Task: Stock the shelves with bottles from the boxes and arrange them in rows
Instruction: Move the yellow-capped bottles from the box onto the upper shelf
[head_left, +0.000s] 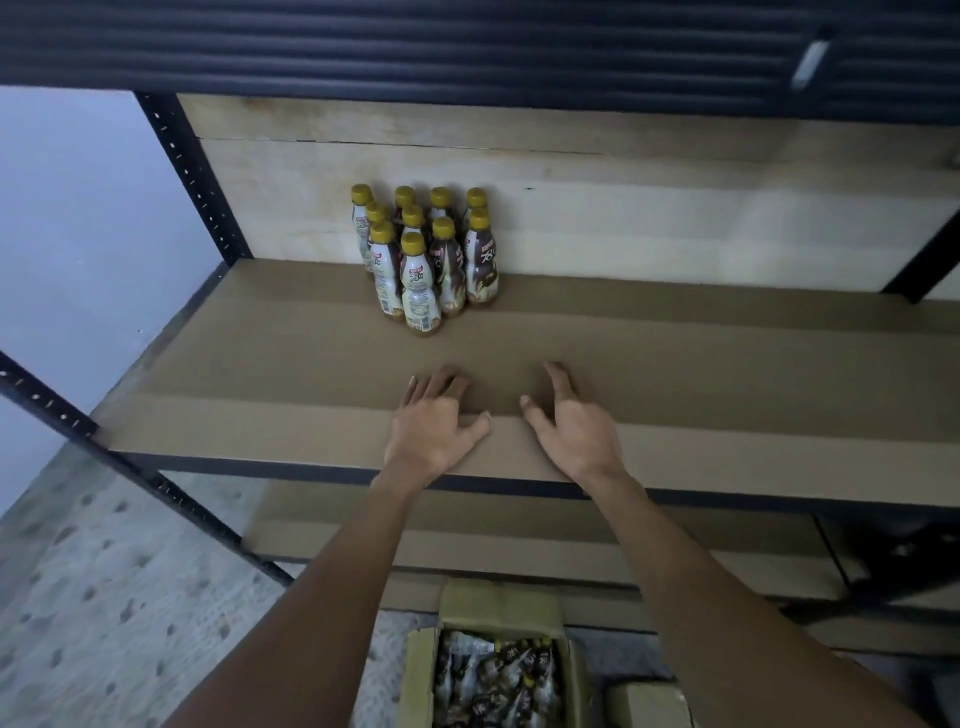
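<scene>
Left grip (435, 422) and right grip (571, 431) are empty, fingers spread, at the shelf (727, 364) front edge. Bottles (426, 254) cluster at its back edge, more seemingly in the box (498, 603) below. Probably light, stiff, slick: grasp mid-body.

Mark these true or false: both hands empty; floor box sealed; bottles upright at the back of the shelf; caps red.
1. The left hand and right hand hold nothing. True.
2. The box on the floor is sealed. False: its flaps are open and bottles show inside.
3. The bottles stand upright at the back of the shelf. True.
4. Their caps are red. False: they are yellow.
</scene>
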